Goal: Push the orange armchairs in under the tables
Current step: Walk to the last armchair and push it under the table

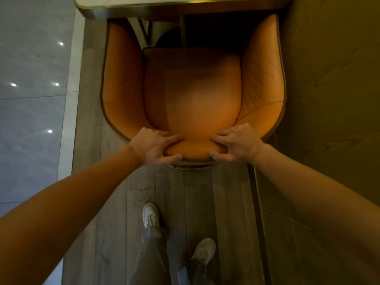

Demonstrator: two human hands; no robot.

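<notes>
At the bottom edge of the table (144, 9), the orange armchair (193, 95) stands on the wood-plank floor (185, 192) with its open front facing the table. The front ends of both armrests reach the table's metal-trimmed rim; the seat cushion (193, 83) lies short of that rim and is fully exposed. A dark table base shows between the cushion's front and the table. The left hand (156, 148) grips the padded top of the backrest (195, 150) left of centre, fingers curled over onto the inner face and thumb pressed against the outer rear face. The right hand (236, 145) grips the same padded top right of centre in a mirrored hold, fingers inside and thumb outside. Both arms extend forward, nearly straight. Grey tiles (30, 99) border the planks on the left; a wood-grain panel (329, 79) runs just beside the chair on the right. Two light shoes (151, 215) (203, 250) stand on the planks behind the chair, one ahead of the other.
</notes>
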